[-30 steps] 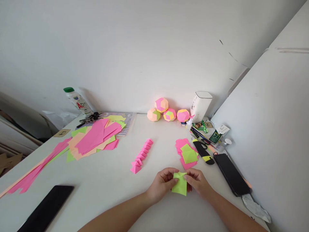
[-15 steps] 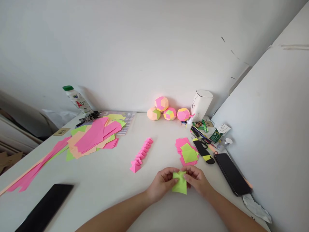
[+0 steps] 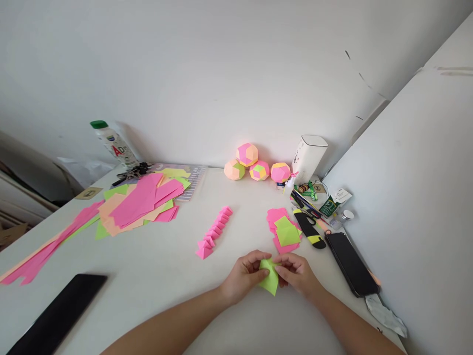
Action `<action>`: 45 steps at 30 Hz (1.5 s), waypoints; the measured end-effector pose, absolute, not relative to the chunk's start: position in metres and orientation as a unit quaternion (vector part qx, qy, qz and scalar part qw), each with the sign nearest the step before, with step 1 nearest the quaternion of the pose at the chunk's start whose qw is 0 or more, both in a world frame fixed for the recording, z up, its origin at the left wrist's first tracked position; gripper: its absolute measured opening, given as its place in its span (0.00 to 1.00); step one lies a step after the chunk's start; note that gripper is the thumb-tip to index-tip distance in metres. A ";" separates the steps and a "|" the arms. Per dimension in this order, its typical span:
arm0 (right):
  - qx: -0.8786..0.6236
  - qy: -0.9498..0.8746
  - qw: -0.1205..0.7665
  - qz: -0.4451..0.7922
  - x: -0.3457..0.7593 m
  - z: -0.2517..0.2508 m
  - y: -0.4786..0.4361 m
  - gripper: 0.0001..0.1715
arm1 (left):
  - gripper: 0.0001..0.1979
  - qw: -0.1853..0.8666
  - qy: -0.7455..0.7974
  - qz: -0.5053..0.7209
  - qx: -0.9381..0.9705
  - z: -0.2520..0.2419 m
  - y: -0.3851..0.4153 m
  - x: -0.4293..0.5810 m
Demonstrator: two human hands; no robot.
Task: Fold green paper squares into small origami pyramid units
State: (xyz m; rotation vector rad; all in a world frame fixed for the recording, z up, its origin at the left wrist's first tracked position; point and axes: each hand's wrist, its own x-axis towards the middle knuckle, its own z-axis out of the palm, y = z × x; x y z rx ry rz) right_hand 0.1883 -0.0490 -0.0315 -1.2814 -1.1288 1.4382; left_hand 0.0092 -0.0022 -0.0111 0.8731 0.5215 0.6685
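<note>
A small lime-green piece of paper [image 3: 270,283] is held up over the front of the table, tilted with one corner pointing down. My left hand [image 3: 247,275] pinches its left side between thumb and fingers. At its upper right edge, my right hand [image 3: 298,275] grips it the same way, thumb in front; the fingertips behind the paper are partly hidden. Just beyond the hands lies a pile of pink paper pieces [image 3: 277,216] with green paper [image 3: 288,231] on top. To the left runs a slanting row of folded pink paper units [image 3: 215,232].
Paper balls [image 3: 247,155] rest against the wall beside a white container [image 3: 309,159]. On the right lie a black-and-yellow cutter [image 3: 309,230] and a black phone [image 3: 352,264]. Coloured paper strips [image 3: 136,202], a bottle [image 3: 115,146] and a dark flat object [image 3: 59,315] occupy the left.
The green paper has turned from nearly square-on to a slanted position, its lower corner now pointing down. Both hands stay pinched on it. The whole view has shifted slightly.
</note>
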 end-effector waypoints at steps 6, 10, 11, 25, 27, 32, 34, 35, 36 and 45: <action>-0.515 -0.455 0.435 0.582 0.186 -0.029 -0.051 0.16 | 0.17 0.832 0.219 0.310 0.405 -0.016 -0.003 0.010; -0.510 -0.463 0.439 0.577 0.185 -0.030 -0.051 0.16 | 0.17 0.819 0.242 0.316 0.412 -0.020 -0.002 0.009; -0.511 -0.465 0.439 0.575 0.185 -0.030 -0.051 0.16 | 0.17 0.819 0.247 0.314 0.413 -0.021 -0.002 0.009; -0.523 -0.491 0.443 0.537 0.180 -0.023 -0.051 0.13 | 0.19 0.834 0.246 0.298 0.394 -0.018 -0.002 0.010; -0.525 -0.499 0.441 0.530 0.179 -0.022 -0.051 0.13 | 0.18 0.837 0.247 0.296 0.389 -0.018 -0.002 0.010; -0.526 -0.525 0.438 0.506 0.177 -0.022 -0.053 0.13 | 0.18 0.842 0.237 0.299 0.381 -0.018 -0.002 0.010; -0.528 -0.530 0.435 0.500 0.177 -0.024 -0.054 0.13 | 0.17 0.841 0.242 0.300 0.380 -0.019 -0.002 0.010; -0.530 -0.532 0.434 0.498 0.177 -0.024 -0.054 0.13 | 0.17 0.839 0.247 0.300 0.381 -0.020 -0.003 0.010; -0.532 -0.533 0.432 0.496 0.177 -0.025 -0.055 0.13 | 0.18 0.837 0.251 0.299 0.382 -0.020 -0.003 0.010; -0.528 -0.608 0.414 0.424 0.178 -0.029 -0.057 0.15 | 0.20 0.796 0.316 0.305 0.416 -0.025 -0.005 0.010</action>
